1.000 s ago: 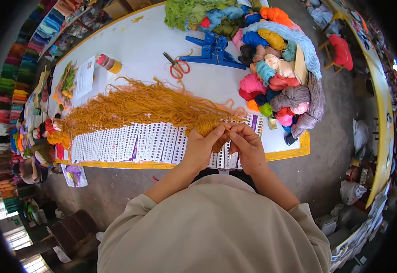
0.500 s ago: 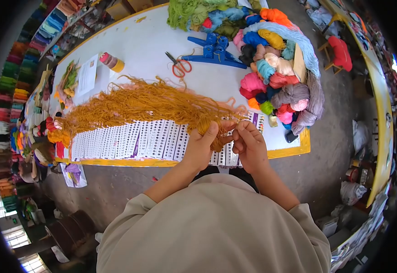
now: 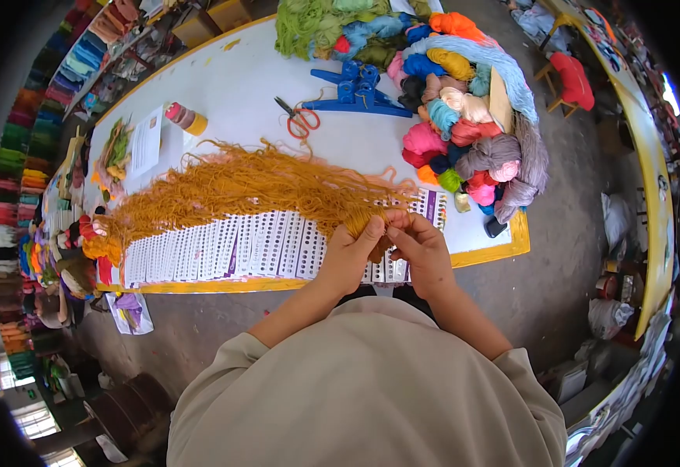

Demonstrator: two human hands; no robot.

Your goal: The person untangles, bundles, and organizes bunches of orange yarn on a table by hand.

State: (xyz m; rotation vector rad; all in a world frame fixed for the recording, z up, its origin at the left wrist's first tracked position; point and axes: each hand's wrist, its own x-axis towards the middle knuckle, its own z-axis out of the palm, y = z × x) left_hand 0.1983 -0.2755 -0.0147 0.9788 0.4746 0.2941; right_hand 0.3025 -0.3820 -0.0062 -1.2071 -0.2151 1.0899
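Observation:
A long tangle of golden-brown yarn (image 3: 238,187) stretches across the table, its right end gathered between my hands. My left hand (image 3: 347,253) is closed round that gathered end, thumb on top. Close against it, my right hand (image 3: 424,253) pinches at the yarn with thumb and forefinger; the exact strand is too small to make out. Under the yarn lies a row of white cards (image 3: 266,243) punched with holes, some with purple strips. A few coloured strands show at the right-hand cards.
Red-handled scissors (image 3: 301,122) lie beyond the yarn, near a blue plastic stand (image 3: 359,97). Several coloured skeins (image 3: 472,132) are heaped at the right. A yarn cone (image 3: 186,118) and a printed sheet (image 3: 147,140) sit at the left. The table has a yellow edge (image 3: 488,254).
My right hand has moved left, closer to my left hand, and its fingers now press on the gathered yarn. The view has shifted slightly.

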